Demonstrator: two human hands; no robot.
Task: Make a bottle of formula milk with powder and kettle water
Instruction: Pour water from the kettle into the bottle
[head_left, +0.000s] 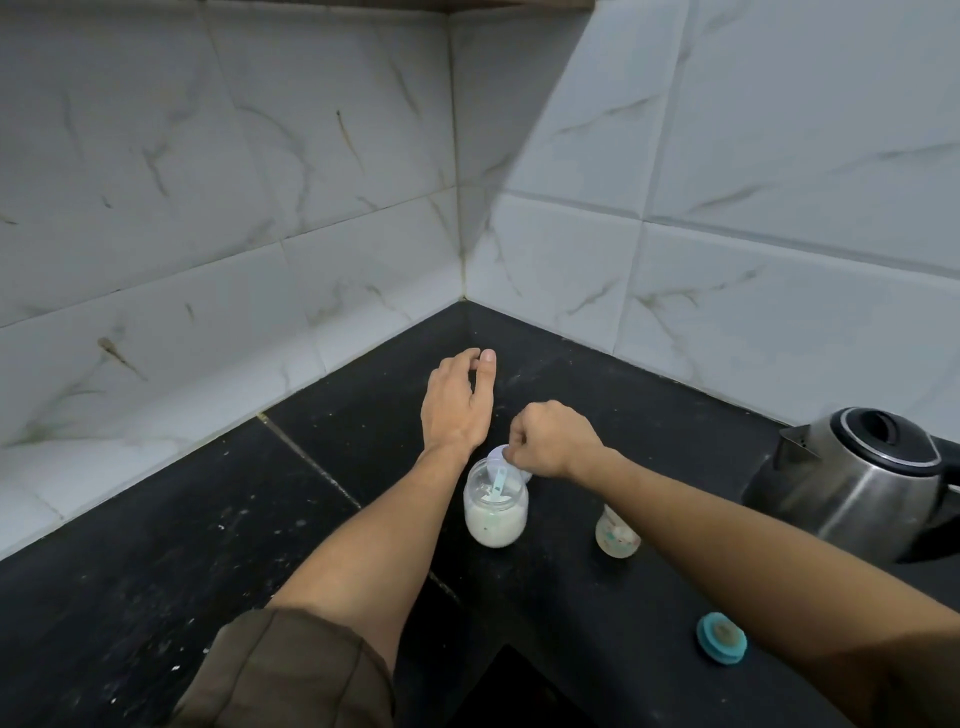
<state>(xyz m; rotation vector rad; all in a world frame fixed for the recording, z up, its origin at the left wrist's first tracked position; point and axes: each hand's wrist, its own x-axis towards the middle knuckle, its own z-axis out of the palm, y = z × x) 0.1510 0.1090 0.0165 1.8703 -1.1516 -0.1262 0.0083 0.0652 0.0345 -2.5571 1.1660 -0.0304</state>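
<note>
A clear jar (496, 512) of white formula powder stands on the black counter (156, 561) with a pale blue scoop (498, 486) inside it. My right hand (553, 439) hovers at the jar's mouth and pinches a whitish lid (496, 454), tilted against the jar's far rim. My left hand (457, 400) is stretched out beyond the jar, fingers relaxed, holding nothing. A small baby bottle (615, 535) stands to the right of the jar, partly hidden by my right forearm. The steel kettle (852, 478) with a black lid sits at the far right.
A teal bottle cap (722, 636) lies on the counter near the front right. White marble-look tiled walls meet in a corner behind my hands. A dark recess opens in the counter at the bottom centre.
</note>
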